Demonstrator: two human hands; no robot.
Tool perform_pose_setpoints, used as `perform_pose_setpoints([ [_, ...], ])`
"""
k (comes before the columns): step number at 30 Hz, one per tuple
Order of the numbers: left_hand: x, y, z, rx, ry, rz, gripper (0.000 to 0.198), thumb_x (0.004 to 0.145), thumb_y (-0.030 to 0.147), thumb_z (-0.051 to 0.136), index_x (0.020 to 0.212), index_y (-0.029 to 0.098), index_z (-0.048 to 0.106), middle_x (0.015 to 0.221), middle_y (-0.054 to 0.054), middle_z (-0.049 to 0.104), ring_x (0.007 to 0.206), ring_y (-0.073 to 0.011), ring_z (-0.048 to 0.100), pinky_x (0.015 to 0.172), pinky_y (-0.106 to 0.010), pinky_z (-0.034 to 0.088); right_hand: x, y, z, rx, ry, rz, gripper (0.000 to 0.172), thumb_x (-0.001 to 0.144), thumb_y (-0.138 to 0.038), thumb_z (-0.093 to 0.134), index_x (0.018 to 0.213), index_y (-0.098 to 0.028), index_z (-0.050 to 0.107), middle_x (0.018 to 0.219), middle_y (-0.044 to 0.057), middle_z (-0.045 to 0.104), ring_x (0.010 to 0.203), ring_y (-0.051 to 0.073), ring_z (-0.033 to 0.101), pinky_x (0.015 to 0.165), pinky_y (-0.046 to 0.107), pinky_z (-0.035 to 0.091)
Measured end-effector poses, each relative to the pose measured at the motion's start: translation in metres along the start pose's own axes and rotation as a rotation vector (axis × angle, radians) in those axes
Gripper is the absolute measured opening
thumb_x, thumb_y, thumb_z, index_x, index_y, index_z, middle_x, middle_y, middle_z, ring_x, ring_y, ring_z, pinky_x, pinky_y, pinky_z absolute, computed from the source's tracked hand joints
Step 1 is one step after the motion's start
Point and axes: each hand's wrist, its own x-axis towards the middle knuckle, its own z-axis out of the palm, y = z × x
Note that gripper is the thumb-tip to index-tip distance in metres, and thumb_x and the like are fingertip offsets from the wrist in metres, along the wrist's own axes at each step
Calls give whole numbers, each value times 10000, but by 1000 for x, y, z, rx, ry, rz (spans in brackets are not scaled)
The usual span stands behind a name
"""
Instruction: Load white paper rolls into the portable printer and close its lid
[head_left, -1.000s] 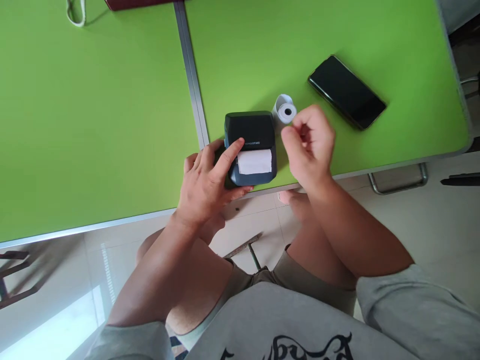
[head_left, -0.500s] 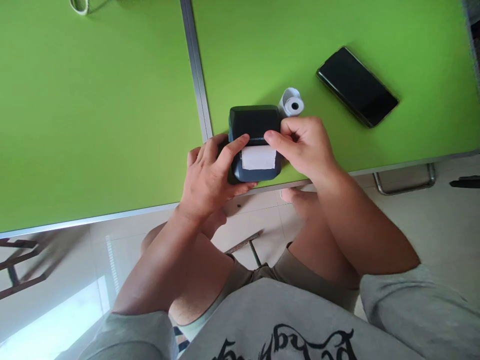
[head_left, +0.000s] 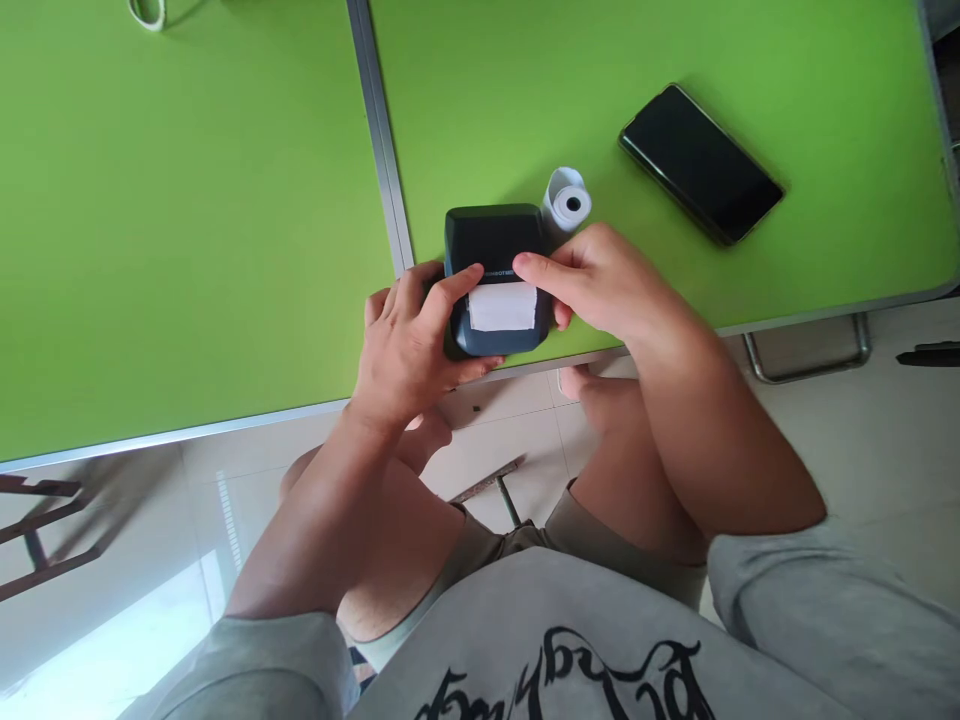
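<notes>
Head view: clasped a small dark printer in both hands at the near edge of a green table.
Looked boxy and round-cornered, black across the far lid, blue-grey on the near part, with tiny pale lettering between the thumb and finger tips; pointed slot side near, with the slightly longer axis running near to far; showed a white paper strip lying out over the near part, but hid the inside under the lid. Gripped the left side with the left hand, index fingertip on the lid, thumb along the near edge; clasped the right side with the right hand, thumb on the lid, other fingers partly hidden. Saw a white paper roll just beyond the far right corner, hollow core facing up, and a black phone farther right, lying diagonally.
</notes>
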Motion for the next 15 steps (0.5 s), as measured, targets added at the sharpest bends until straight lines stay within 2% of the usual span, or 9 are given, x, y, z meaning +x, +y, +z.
perform_pose_setpoints([
  [3, 0, 0, -2, -20, -26, -11, 923, 722, 746, 738, 1475, 318, 421, 1429, -142, 532, 1306, -373, 534, 1024, -498, 414, 0, 3, 6, -41, 74, 19, 684, 862, -727, 575, 446, -197, 456, 375, -25, 404, 374, 71, 355, 416, 285, 292],
  [7, 1, 2, -9, -56, -55, -33, 921, 752, 822, 641, 1486, 308, 428, 1440, -130, 528, 1310, -359, 532, 1042, -504, 411, -8, 4, 14, -162, 281, -94, 699, 897, -738, 484, 472, -212, 308, 434, -13, 345, 443, 87, 287, 488, 319, 263],
  [11, 6, -3, -14, -179, -67, 7, 954, 754, 887, 554, 1440, 229, 477, 1401, -120, 547, 1276, -342, 541, 1036, -494, 420, -15, 0, 16, -225, 287, -126, 694, 916, -798, 337, 537, -220, 290, 486, -3, 332, 483, 99, 290, 535, 334, 272],
  [13, 13, -7, -12, -360, 20, 74, 926, 781, 868, 552, 1400, 185, 473, 1347, -110, 562, 1234, -299, 550, 1017, -437, 437, -15, -3, 14, -265, 264, -97, 691, 923, -796, 323, 540, -221, 317, 493, 0, 335, 501, 100, 307, 552, 332, 284],
  [14, 17, -8, -11, -506, 117, 132, 887, 813, 845, 547, 1382, 170, 455, 1275, -100, 569, 1143, -248, 577, 916, -371, 475, -15, -5, 14, -289, 257, -78, 683, 922, -791, 332, 536, -227, 329, 493, 2, 341, 509, 104, 307, 554, 335, 282],
  [15, 22, -9, -9, -635, 233, 132, 752, 905, 788, 470, 1344, 178, 461, 1131, -77, 581, 1022, -194, 582, 775, -317, 470, -15, -7, 13, -313, 249, -62, 673, 919, -788, 344, 533, -236, 336, 492, 4, 349, 514, 109, 301, 553, 339, 273],
])
